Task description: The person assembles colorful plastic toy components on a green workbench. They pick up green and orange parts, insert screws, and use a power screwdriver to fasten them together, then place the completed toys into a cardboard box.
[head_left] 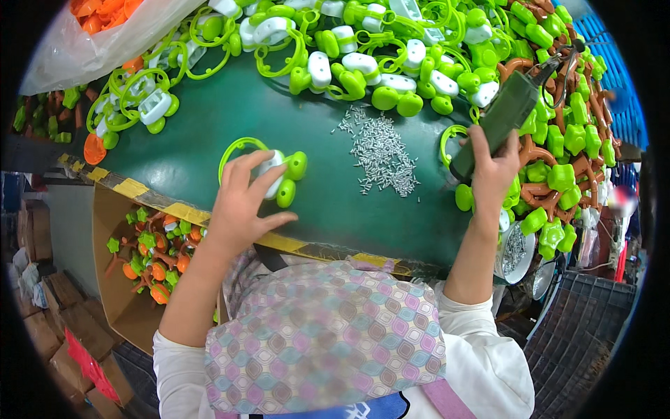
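On the green tabletop lies a plastic toy part [295, 166] with a lime-green ring, a white middle and rounded green ends. My left hand [241, 199] is over it, fingers spread across the ring and white piece, thumb held apart; I cannot tell how firmly it touches. My right hand [494, 167] is wrapped round a dark green electric screwdriver [508, 105], tilted, with its cord end up and to the right. The driver's lower end is beside a green ring at the heap's edge. Between the hands lies a pile of small silver screws [382, 153].
Lime-green and white ring parts [398, 80] are heaped along the far side. Brown and green star-ended parts [558, 178] pile up at right. A plastic bag [91, 52] of orange pieces sits far left. Below the taped edge is a cardboard box [118, 279]; a bowl of screws [515, 253] stands right.
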Motion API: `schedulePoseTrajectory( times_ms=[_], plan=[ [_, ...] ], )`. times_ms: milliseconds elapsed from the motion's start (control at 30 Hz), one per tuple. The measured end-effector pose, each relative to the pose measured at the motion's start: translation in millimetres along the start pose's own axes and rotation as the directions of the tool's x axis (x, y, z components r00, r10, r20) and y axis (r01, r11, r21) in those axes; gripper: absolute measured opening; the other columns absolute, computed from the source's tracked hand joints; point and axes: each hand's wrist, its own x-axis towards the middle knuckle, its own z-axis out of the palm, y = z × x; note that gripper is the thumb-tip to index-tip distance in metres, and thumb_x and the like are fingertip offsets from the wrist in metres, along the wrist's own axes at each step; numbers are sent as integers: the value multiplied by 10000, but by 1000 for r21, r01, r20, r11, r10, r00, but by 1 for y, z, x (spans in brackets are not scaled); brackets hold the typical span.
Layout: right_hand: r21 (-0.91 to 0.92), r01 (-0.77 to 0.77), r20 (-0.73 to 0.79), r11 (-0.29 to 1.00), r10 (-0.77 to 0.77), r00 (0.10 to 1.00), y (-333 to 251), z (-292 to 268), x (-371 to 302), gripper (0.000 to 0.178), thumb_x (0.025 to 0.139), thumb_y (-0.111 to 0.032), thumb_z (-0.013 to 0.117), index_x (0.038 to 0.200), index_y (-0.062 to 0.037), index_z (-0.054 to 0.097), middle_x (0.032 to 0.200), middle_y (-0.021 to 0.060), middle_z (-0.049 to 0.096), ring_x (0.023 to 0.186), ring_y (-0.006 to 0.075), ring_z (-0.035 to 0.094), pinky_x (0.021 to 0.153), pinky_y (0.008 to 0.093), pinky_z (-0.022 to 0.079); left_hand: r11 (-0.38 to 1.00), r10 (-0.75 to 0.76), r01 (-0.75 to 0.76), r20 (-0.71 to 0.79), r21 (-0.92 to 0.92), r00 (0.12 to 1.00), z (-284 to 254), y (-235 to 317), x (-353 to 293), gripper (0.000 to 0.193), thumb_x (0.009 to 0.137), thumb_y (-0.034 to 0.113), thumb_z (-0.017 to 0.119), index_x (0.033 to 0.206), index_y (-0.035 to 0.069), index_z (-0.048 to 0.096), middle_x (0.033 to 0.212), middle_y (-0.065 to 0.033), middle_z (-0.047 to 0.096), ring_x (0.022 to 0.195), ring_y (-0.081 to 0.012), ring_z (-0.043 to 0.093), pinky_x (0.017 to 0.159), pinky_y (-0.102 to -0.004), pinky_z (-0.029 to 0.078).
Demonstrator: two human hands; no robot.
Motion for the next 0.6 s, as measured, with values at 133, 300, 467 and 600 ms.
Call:
schedulePoseTrajectory(
  times_ms=[133, 300, 467, 600],
  plan=[
    [377, 42, 77, 925, -77, 994, -27, 2, -13, 399, 958, -247, 664, 1229, 20, 543, 893, 110, 653, 703, 187, 640, 651, 297, 525, 991, 128, -131, 75, 33, 989, -11, -9, 9, 649, 562, 209, 919, 1163, 141, 685, 1308, -53, 599, 1240, -359, 501, 1059, -517, 420],
    [877, -371, 392, 305, -6, 920, -83, 72, -53, 729, 974, -542, 548, 1453, -13, 395, 873, 74, 513, 771, 208, 536, 762, 383, 497, 983, 180, -176, 86, -59, 980, 9, -12, 15, 591, 563, 236, 908, 1090, 136, 661, 1240, -58, 587, 1215, -327, 530, 1084, -555, 395],
    [824, -260, 482, 503, -382, 789, -74, 105, -74, 914, 804, -765, 647, 1318, -33, 458, 867, 92, 565, 710, 235, 605, 703, 409, 532, 986, 162, -162, 2, -37, 987, 19, -6, 10, 601, 548, 243, 906, 1081, 135, 650, 1218, -63, 577, 1210, -323, 532, 1082, -578, 389],
    [725, -171, 578, 668, -453, 679, -79, 115, -79, 1043, 666, -870, 661, 1255, -29, 481, 854, 103, 595, 707, 230, 628, 672, 383, 545, 987, 156, -158, -46, -41, 987, 22, -6, 11, 613, 536, 234, 909, 1080, 130, 648, 1215, -66, 580, 1203, -328, 532, 1078, -567, 394]
  ],
)
